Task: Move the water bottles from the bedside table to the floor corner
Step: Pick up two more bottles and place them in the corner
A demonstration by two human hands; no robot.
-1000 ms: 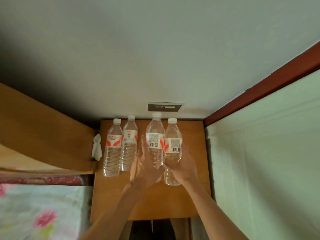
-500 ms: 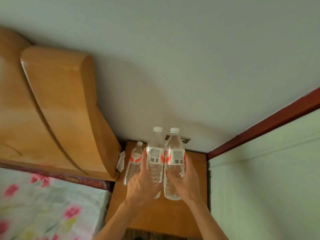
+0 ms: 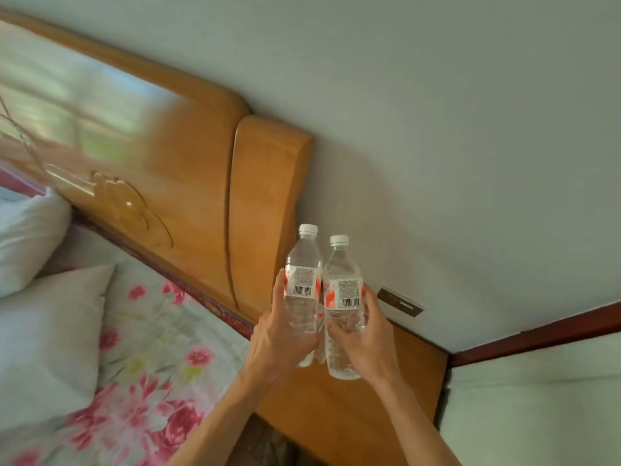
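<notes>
Nearest, at 6 o'clock, L hand (image 3: 282, 334) & R hand (image 3: 364, 341) each grip one clear water bottle, fingers curled round its lower body. L bottle (image 3: 302, 277) touches R bottle (image 3: 346, 287), both upright, capped, over the wooden surface (image 3: 413, 361). Headboard (image 3: 262, 196) beyond, 10 o'clock.

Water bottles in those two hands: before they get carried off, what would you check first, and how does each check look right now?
1. Left hand grips the left bottle round its body: ok.
2. Right hand grips the right bottle round its body: ok.
3. Left cap and right cap in place: ok.
4. Both bottles near upright: ok.
5. Floor corner free for setting down: cannot tell, it is not in view.
</notes>
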